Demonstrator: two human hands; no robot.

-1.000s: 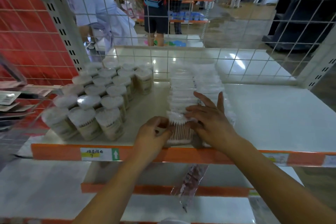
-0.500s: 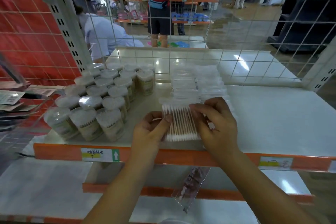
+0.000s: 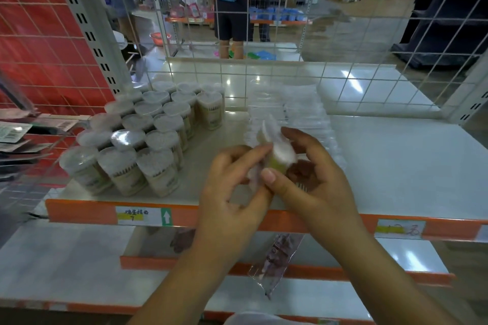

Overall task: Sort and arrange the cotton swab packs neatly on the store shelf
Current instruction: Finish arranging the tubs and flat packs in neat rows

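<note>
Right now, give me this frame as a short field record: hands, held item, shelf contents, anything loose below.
left hand: fingers curled on the held swab pack, from its left
right hand: grip on the same pack, thumb in front
swab pack: lifted off the shelf, seen end-on, blurred
flat packs: rows on the shelf behind the hands
swab tubs: upright, clustered on the left of the shelf
shelf: white top, orange front edge with labels
plastic bag: below the shelf's front edge; what holds it is unclear
</note>
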